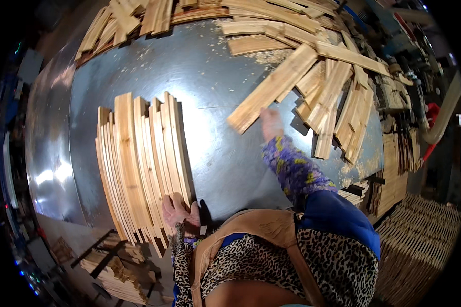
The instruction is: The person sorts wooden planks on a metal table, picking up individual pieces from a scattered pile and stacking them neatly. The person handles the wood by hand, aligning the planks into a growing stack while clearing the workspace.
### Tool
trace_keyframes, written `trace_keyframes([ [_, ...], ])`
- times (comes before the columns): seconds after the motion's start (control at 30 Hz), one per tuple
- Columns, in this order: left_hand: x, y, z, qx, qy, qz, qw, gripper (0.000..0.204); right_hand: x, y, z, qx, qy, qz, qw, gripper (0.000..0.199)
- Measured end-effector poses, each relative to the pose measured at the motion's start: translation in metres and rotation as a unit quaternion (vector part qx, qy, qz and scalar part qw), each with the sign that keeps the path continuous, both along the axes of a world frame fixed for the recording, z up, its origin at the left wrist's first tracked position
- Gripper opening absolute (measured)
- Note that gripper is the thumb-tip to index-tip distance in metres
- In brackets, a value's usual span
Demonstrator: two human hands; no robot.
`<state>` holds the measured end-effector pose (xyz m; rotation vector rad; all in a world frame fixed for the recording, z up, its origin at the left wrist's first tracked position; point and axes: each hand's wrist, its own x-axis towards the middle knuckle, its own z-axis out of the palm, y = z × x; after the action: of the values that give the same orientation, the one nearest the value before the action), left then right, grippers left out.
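A bundle of long narrow wooden slats (pixel 126 148) stands side by side at the left of the metal table, their ends uneven. My left hand (pixel 181 211) lies against the near right end of this bundle with its fingers spread. At the right, my right hand (pixel 271 124) grips the near edge of a wide wooden board (pixel 274 88); some of its fingers are hidden and slightly blurred. That board lies at a slant, its far end over a loose heap of wooden pieces (pixel 327 97).
The grey metal table (pixel 210 169) carries sawdust and chips. More boards (pixel 253 26) lie along its far side, with another pile (pixel 123 20) at the far left. Below the near left edge are stacked slats (pixel 120 281). A large slat stack (pixel 420 245) stands at the lower right.
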<state>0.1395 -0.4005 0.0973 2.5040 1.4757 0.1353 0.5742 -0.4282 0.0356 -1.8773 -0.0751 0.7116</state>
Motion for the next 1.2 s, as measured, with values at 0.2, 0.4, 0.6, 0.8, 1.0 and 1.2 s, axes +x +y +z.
trace_keyframes([
  [0.2, 0.132, 0.031, 0.028, -0.085, -0.089, -0.127, 0.984, 0.067, 0.082, 0.016, -0.028, -0.062, -0.010, -0.112, 0.992, 0.057],
  [0.4, 0.271, 0.063, -0.024, -0.046, -0.024, -0.231, 0.972, 0.105, 0.025, -0.003, -0.019, 0.089, -0.035, 0.065, 0.993, 0.063],
  [0.6, 0.302, 0.032, -0.050, -0.148, 0.047, -0.168, 0.974, 0.108, 0.114, -0.133, 0.056, -0.257, -0.316, 0.098, 0.908, 0.062],
  [0.8, 0.284, -0.003, -0.038, -0.365, -0.100, 0.052, 0.924, 0.086, 0.252, -0.205, 0.036, -0.274, -0.122, -0.190, 0.935, 0.093],
  [1.0, 0.137, 0.009, -0.080, -0.002, 0.142, -0.023, 0.990, 0.054, 0.211, -0.211, 0.045, -0.092, 0.052, -0.106, 0.989, 0.098],
  [1.2, 0.062, 0.039, -0.036, 0.047, -0.016, 0.043, 0.998, 0.060, 0.080, -0.253, 0.010, -0.228, -0.083, 0.077, 0.967, 0.079],
])
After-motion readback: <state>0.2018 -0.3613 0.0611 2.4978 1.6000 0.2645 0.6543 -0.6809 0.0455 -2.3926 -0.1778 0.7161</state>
